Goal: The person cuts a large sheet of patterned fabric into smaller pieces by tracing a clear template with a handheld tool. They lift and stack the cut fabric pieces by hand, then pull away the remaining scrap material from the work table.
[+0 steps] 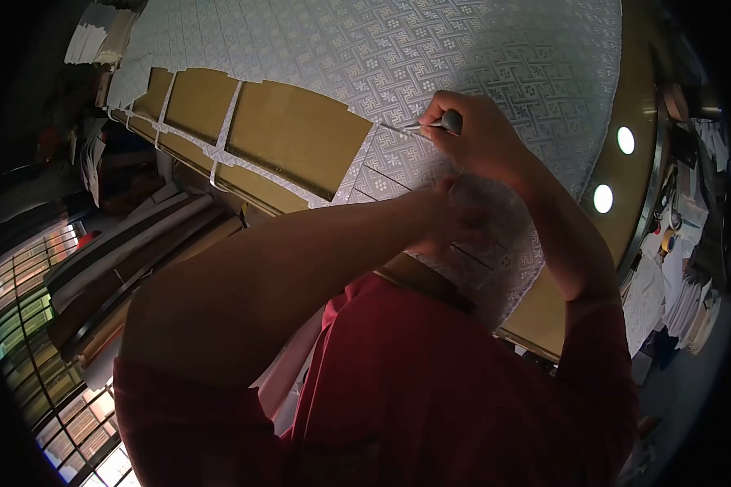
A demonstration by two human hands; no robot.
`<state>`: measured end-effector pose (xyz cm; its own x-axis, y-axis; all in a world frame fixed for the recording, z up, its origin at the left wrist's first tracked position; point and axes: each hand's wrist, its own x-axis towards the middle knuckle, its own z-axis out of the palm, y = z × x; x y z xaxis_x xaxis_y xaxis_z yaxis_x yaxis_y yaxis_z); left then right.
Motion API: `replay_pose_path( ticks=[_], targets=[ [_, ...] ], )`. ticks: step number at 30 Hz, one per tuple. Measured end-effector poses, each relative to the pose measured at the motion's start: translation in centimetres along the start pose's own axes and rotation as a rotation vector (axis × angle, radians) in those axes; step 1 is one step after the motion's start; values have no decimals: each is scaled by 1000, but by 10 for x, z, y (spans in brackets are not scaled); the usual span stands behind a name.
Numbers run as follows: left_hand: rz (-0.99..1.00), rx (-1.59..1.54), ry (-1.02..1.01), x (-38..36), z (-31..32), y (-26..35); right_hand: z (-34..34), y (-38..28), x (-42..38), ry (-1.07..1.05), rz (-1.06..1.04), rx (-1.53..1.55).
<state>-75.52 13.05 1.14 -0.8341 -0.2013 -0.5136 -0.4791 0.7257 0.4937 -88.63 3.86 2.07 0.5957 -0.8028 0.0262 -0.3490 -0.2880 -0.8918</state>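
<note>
A white patterned fabric (414,49) with a woven lattice and flower motif lies spread over the tan table. In my right hand (483,134) is a slim pen (435,125), gripped between thumb and fingers, its dark rounded end towards the palm. The tip points left, right by a dark line on the fabric. My left hand (455,217) is over the fabric nearer my body, its fingers blurred by motion. Several straight dark lines (378,187) run across the fabric around the hands. Left of them, a cut-out gap in the cloth, crossed by narrow strips (230,118), bares the table.
The tan table (300,122) has a long left edge, with rolls of cloth (130,243) below it. A barred window (32,316) is at the lower left. Stacked papers (694,312) and small items stand at the right. Two bright reflections show on the table's right side.
</note>
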Motion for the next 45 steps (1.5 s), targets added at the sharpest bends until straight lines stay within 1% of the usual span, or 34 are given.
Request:
replay_pose_path(
  ticks=[2, 3, 6, 9, 11, 13, 17, 18, 19, 20, 22, 23, 24, 25, 26, 27, 28, 29, 31, 35, 36, 37, 38, 39, 41, 42, 44, 45],
  targets=[
    [9, 29, 17, 0, 2, -1, 0, 0, -1, 12, -11, -11],
    [21, -13, 38, -2, 3, -1, -1, -2, -2, 10, -11, -15],
    [47, -51, 69, -2, 3, -2, -3, -7, -5, -53, 25, 8],
    [66, -50, 70, 0, 4, -3, 2, -5, -6, -36, -30, 0],
    [69, -56, 65, -2, 3, -3, 4, -8, -7, -22, 32, -45],
    [50, -156, 57, -4, 0, -3, 5, -9, -8, -33, 33, -68],
    [50, -60, 48, -1, 3, -3, 2, -15, -6, -74, 71, -93],
    [80, -64, 93, 0, 6, -4, 4, -11, -7, -76, 73, -92],
    [110, -67, 137, 1, 9, -5, 7, -3, -9, -44, 14, -53],
    [110, -67, 138, 2, 11, -7, 9, 3, -9, -11, -46, -15],
    [67, -117, 68, 0, 6, -3, 14, 10, -10, 2, -75, -12],
    [67, -121, 66, 0, 10, -3, 16, 12, -12, 18, -102, -8],
    [78, -98, 128, 0, 15, -3, 18, 9, -11, 19, -99, -4],
    [87, -72, 190, 0, 18, -4, 22, 2, -7, 4, -16, 45],
    [84, -69, 186, 3, 19, -4, 25, -3, -3, -11, 65, 95],
    [38, -66, 77, 4, 12, -2, 29, -1, 0, -8, 62, 99],
    [-9, -62, -30, 4, 5, 0, 34, 5, 4, 30, -14, 51],
    [-13, -61, -32, 1, 0, 2, 39, 10, 7, 66, -89, 2],
    [-28, -1, -54, 0, -4, 4, 42, 13, 7, 72, -103, 8],
    [-18, 53, 23, -1, -1, 4, 44, 18, 8, 104, -151, 56],
    [21, 13, 42, 0, 4, 1, 42, 18, 10, 101, -154, 54],
    [62, -26, 60, 2, 8, -1, 38, 17, 13, 60, -132, 71],
    [60, -27, 63, 6, 12, -2, 34, 16, 17, 18, -109, 87],
    [84, 25, 53, 8, 14, -3, 29, 18, 23, 14, -109, 86],
    [105, 70, 47, 12, 16, -2, 18, 25, 42, -134, -195, 120],
    [73, 41, 42, 12, 14, -1, 12, 24, 52, -140, -194, 120],
    [42, 7, 37, 12, 15, -1, -1, 18, 76, -373, -197, 91],
    [53, -3, 34, 11, 16, -2, -5, 19, 90, -379, -197, 92]
  ],
)
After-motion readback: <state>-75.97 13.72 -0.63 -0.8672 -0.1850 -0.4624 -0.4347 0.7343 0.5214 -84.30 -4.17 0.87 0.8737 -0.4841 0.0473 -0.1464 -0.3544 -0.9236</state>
